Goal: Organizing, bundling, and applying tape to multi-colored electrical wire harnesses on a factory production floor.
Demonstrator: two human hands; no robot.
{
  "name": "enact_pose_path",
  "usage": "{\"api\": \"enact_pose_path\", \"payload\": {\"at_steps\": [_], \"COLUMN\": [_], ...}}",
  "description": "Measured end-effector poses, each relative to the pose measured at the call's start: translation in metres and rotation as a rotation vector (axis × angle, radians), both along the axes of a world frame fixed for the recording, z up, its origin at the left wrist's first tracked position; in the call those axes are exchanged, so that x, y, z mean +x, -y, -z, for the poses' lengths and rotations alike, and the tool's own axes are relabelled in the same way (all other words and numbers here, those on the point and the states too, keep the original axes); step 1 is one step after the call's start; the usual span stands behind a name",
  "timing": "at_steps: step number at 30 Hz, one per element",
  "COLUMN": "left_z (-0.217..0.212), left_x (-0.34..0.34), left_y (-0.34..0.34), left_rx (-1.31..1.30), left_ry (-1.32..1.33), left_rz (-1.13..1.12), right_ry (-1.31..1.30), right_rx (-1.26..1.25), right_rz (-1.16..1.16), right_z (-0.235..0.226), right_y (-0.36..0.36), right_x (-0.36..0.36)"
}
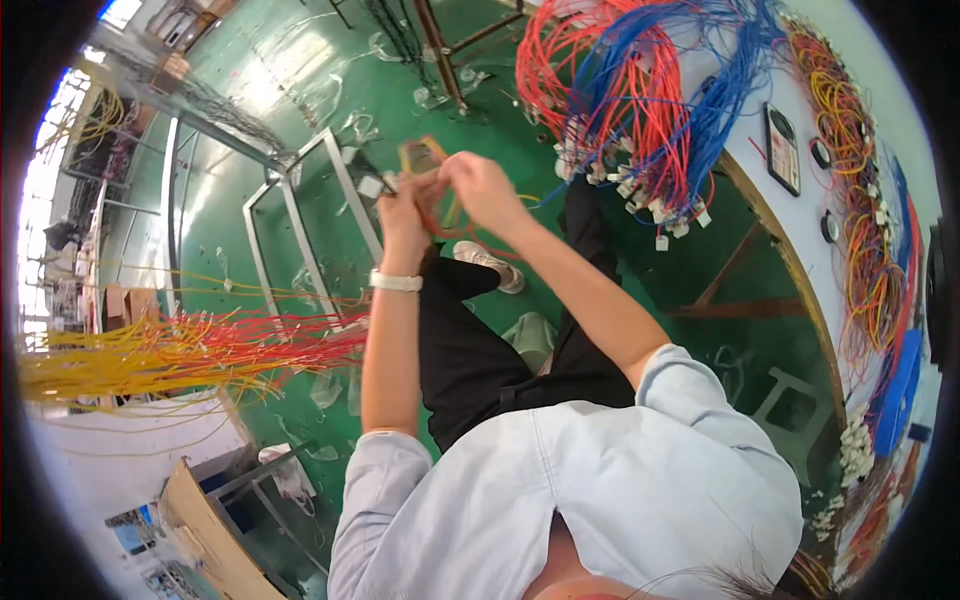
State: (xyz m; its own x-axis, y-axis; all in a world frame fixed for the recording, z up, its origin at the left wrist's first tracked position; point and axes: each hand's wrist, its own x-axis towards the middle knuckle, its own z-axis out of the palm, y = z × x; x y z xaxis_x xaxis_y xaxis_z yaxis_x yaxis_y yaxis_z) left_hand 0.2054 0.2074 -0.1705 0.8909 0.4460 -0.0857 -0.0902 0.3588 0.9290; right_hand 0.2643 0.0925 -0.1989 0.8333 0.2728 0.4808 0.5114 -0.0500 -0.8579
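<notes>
Both hands together, raised above the lap. Left hand and right hand pinched shut on a thin orange wire loop; red and blue wire bundle hangs off the desk edge nearby

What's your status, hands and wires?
Left hand and right hand together, pinching orange wires. Blue and red wire bundle hangs nearby, not touching.

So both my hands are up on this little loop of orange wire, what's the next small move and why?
Probably draw the wire loop snug between the left hand and right hand. Both hands pinch it close together in the air above the green floor, and slack wire sags below the fingers.
</notes>
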Motion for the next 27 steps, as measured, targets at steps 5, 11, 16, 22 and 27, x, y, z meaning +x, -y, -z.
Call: {"api": "enact_pose_path", "payload": {"at_steps": [5,11,16,22,27], "left_z": [0.026,0.024,0.029,-0.021,-0.070], "left_x": [0.012,0.002,-0.009,-0.029,-0.092], "left_y": [0.027,0.054,0.019,-0.066,-0.140], "left_rx": [-0.330,-0.231,-0.356,-0.547,-0.401], "left_ry": [0.060,0.006,0.069,0.401,0.397], "left_rz": [0.021,-0.050,0.272,0.241,0.022], "right_ry": [-0.259,-0.240,-0.108,0.499,0.695], "right_rx": [-0.257,0.022,-0.456,-0.456,-0.583], "right_rz": [0.107,0.253,0.167,0.220,0.283], "right_z": [-0.010,-0.003,-0.011,-0.027,-0.017], "right_y": [0.015,0.010,0.014,0.065,0.141], "right_x": [-0.018,-0.032,-0.043,-0.036,-0.009]}}
